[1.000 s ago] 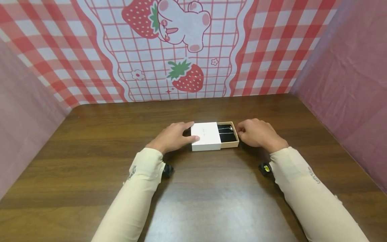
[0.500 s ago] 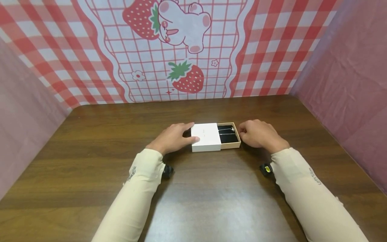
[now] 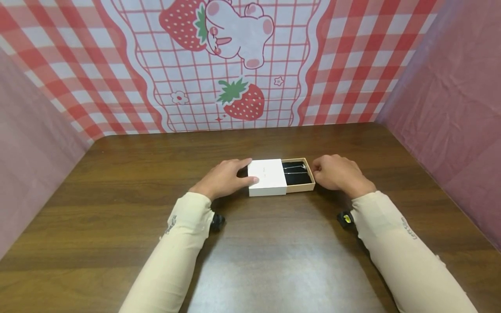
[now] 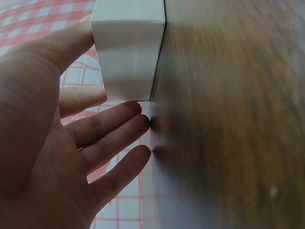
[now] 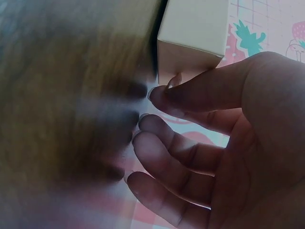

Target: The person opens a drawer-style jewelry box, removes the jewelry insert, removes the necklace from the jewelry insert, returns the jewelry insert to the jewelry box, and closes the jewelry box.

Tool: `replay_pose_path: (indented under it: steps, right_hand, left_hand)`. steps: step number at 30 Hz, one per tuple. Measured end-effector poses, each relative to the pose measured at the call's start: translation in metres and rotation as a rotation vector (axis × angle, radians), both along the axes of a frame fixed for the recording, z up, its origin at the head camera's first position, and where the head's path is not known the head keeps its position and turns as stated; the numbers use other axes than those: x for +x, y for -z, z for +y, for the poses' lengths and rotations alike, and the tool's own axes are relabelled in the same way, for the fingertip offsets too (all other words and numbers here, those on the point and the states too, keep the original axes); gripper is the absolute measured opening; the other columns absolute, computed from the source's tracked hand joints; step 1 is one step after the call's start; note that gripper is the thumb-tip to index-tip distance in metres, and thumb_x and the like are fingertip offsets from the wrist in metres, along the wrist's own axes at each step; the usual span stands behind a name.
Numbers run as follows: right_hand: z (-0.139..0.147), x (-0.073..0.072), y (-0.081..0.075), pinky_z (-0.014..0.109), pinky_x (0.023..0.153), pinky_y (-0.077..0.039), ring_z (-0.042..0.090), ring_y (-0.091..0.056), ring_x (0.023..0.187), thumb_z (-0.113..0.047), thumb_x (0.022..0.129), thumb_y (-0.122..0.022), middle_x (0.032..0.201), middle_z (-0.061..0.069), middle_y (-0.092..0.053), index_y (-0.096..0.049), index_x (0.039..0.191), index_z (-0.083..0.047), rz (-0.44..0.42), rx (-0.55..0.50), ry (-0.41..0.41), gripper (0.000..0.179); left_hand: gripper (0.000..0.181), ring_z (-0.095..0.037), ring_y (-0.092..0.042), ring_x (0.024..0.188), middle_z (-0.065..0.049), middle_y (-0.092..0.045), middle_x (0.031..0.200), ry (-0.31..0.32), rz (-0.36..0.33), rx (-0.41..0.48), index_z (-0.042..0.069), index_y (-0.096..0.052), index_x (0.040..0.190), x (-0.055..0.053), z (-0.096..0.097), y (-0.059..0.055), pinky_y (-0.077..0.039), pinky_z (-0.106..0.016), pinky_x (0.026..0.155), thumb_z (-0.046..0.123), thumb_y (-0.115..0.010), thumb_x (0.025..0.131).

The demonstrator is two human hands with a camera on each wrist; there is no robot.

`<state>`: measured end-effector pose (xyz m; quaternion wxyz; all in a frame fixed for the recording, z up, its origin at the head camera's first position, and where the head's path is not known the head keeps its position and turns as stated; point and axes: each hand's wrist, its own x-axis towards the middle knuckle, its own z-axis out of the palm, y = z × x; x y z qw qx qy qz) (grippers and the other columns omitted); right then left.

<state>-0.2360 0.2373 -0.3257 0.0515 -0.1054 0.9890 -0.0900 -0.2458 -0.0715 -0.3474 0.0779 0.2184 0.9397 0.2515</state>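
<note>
Dark lettering (image 3: 409,228) on the right sleeve (image 3: 401,250) can be read only in part: "Lets", remainder uncertain. Print (image 3: 172,226) on left sleeve (image 3: 170,258), faint lines (image 3: 264,171) on white box cover (image 3: 268,177): seen, too small to be read.

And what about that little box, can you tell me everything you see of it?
The box lies flat on the brown table and looks like cardboard. Its white sleeve has faint print on top, too small to read. A tan tray sticks partly out toward the person's right, showing a black lining with thin silvery chain across it. The left hand grips the sleeve's end; the right hand seems to pinch a small loop at the tray's end.
</note>
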Motion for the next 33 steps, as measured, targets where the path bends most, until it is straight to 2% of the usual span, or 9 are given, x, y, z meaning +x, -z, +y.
replay_pose_path:
  steps: [6,33]
  right_hand:
    - [0.0004,-0.0001,-0.0002,0.043,0.061,-0.042,0.026,-0.054,0.074,-0.015,0.088,-0.053,0.079,0.004,-0.060,-0.072,0.095,-0.015,-0.011,-0.003,0.004,0.020]
    - [0.0042,0.0013,-0.0028,0.042,0.058,-0.038,0.025,-0.051,0.072,-0.015,0.087,-0.052,0.075,0.005,-0.056,-0.070,0.086,-0.016,-0.048,-0.032,0.043,0.018]
  left_hand:
    - [0.076,-0.024,-0.043,0.139,-0.009,-0.047,0.152,-0.006,0.000,-0.001,0.017,-0.041,0.155,0.0000,0.0001,0.0003,-0.033,-0.046,0.114,0.055,-0.064,0.094]
    - [0.076,-0.025,-0.041,0.140,-0.009,-0.045,0.153,0.002,-0.002,-0.001,0.018,-0.040,0.155,-0.0007,-0.0014,0.0016,-0.033,-0.047,0.114,0.057,-0.063,0.094]
